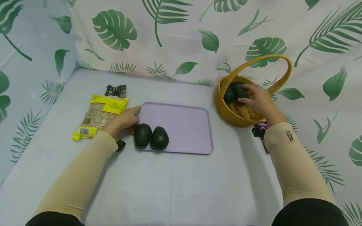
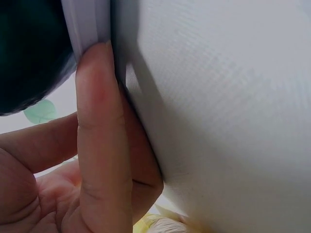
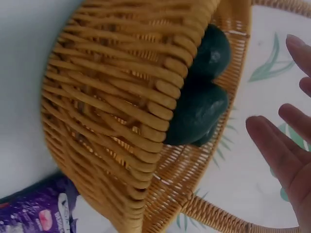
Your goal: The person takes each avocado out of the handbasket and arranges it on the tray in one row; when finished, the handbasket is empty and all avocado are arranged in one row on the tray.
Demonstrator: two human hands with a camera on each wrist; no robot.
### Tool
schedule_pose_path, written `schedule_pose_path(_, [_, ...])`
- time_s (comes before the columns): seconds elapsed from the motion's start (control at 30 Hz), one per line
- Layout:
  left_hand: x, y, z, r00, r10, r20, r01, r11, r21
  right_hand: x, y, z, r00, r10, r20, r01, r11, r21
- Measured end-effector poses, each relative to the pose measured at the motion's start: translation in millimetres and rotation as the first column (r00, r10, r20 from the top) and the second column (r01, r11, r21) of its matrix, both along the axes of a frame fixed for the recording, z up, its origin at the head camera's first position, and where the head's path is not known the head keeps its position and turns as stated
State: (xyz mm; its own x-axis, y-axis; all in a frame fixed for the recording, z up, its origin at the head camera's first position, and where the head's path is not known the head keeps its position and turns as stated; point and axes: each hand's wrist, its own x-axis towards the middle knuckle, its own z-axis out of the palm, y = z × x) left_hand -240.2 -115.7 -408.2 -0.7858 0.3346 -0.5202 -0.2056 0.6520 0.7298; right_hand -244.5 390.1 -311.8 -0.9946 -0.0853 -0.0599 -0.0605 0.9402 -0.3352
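Note:
My left hand grips the left edge of a lilac tray. In the left wrist view a fingertip sits against the tray's rim, close to a dark avocado. Two dark green avocados, a left one and a right one, lie side by side at the tray's near left corner. Over a wicker basket with a tall handle, my right hand reaches with spread fingers. Inside are several avocados; the right wrist view shows the fingers apart from them.
Left of the tray lies a yellow and clear food bag, with a small black and silver packet behind it. A purple packet lies beside the basket, partly hidden by my right wrist. Leaf-printed cloth rises behind the table.

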Motion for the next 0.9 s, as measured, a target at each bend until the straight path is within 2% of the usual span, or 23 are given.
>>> schedule_pose_path(0.2, [0.4,-0.2,1.5,1.0,-0.002,-0.01,0.002,1.0,-0.002,-17.6,1,-1.4,0.998,0.023,0.059,-0.025,0.999,0.023])
schedule_pose_path(0.37, [-0.2,-0.7,0.1,1.0,-0.002,-0.011,0.002,1.0,-0.004,-33.3,-4,-5.1,0.993,0.071,0.097,-0.075,0.996,0.039])
schedule_pose_path(0.63, [-1.4,-1.4,-2.7,1.0,-0.003,-0.014,0.003,1.0,-0.001,-59.9,-9,-21.3,0.979,0.148,0.141,-0.162,0.983,0.092])
schedule_pose_path(0.9, [-1.2,-0.9,-2.6,1.0,0.0,-0.021,0.0,1.0,-0.013,-71.3,-20,-24.9,0.964,0.154,0.215,-0.184,0.975,0.125])
